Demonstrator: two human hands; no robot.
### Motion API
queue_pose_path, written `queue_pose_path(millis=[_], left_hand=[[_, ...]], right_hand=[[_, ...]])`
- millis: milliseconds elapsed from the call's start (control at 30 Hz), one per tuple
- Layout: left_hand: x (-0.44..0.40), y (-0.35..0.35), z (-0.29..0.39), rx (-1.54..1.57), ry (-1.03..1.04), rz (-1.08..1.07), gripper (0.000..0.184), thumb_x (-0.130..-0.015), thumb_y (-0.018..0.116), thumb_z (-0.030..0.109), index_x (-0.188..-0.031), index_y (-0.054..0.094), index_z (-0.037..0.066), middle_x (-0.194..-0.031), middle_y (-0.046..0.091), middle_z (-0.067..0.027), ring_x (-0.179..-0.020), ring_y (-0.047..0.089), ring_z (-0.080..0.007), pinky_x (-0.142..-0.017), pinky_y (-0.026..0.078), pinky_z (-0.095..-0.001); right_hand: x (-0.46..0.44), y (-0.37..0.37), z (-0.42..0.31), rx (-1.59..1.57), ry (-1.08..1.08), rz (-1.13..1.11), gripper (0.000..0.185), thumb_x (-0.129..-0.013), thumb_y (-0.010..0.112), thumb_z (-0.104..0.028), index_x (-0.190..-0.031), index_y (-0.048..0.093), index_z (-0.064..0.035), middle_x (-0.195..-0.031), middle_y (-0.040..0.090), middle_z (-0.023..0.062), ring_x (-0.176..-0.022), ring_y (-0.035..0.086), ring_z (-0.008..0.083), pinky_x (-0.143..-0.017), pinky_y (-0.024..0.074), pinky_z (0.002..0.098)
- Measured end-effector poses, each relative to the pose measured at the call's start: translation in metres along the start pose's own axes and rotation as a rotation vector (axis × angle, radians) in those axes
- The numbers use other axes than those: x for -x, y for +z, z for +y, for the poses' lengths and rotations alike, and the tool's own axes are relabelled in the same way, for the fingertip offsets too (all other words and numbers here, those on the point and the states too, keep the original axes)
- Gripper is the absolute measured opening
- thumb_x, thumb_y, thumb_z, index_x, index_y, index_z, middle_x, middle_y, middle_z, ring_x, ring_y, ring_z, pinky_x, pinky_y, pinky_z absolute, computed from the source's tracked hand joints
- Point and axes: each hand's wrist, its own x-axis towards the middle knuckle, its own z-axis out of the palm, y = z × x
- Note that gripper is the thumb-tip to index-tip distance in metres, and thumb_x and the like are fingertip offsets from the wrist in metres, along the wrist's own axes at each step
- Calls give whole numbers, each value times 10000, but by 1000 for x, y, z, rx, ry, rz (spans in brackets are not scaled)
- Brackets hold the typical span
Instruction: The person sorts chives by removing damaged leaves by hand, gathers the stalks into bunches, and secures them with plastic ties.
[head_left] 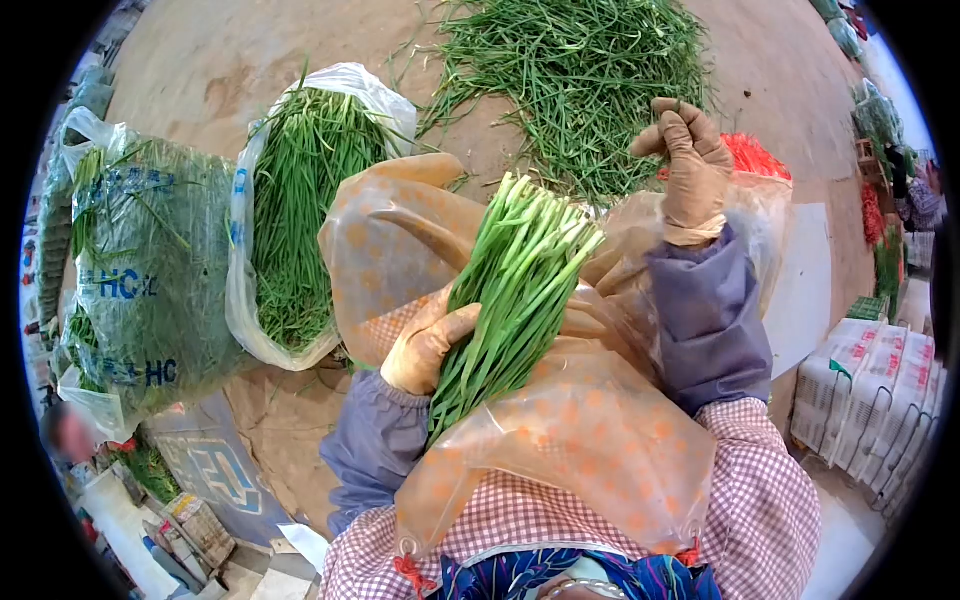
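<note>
My left hand (425, 352), in a tan glove, is closed around a thick bunch of green chives (525, 285). The bunch lies tilted over my lap, pale cut ends pointing away from me and leaf tips near my left sleeve. My right hand (692, 170), gloved as well, is raised to the right of the bunch, apart from it. Its fingers are pinched together at the edge of a loose chive pile (575, 80); whatever they may hold is too small to make out. A translucent orange-spotted plastic apron (570, 425) covers my lap and knees.
Left of my knee stands an open plastic bag (240, 250) packed with chives. Beyond it is a full clear bag (150, 290) with blue lettering. Red strands (748, 155) lie by my right knee. White crates (860, 395) stand at the far right.
</note>
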Motion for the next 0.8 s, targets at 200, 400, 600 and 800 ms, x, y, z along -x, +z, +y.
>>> queue_pose_path(millis=[200,400,600,800], left_hand=[[-4,5,4,43,8,-53,491,-970,489,130,-1437,389,14,-1303,565,-89,-1142,561,-165,-986,452,-301],[1,9,8,79,35,-48,523,-956,514,143,-1447,378,26,-1342,530,-70,-1177,536,-156,-1007,434,-297],[-3,-3,0,-47,52,-49,673,-938,611,281,-1488,315,30,-1393,495,-93,-1247,489,-184,-1050,401,-342],[-12,1,-3,-241,185,-131,858,-811,761,332,-1464,324,-11,-1361,513,-127,-1238,490,-217,-1064,378,-358]], right_hand=[[44,37,-57,780,-777,-958,334,-799,733,-280,-1074,658,-106,-1158,619,100,-1148,559,304,-1027,404,450],[46,53,-32,465,-725,-1127,215,-828,718,-214,-982,645,-83,-1083,618,101,-1049,595,344,-939,454,472],[61,50,-26,146,-107,-779,80,-915,655,-68,-972,657,-13,-861,683,73,-823,656,157,-731,531,286],[63,64,-12,-21,166,-436,115,-959,612,-109,-989,643,-3,-725,667,28,-629,615,88,-592,505,222]])
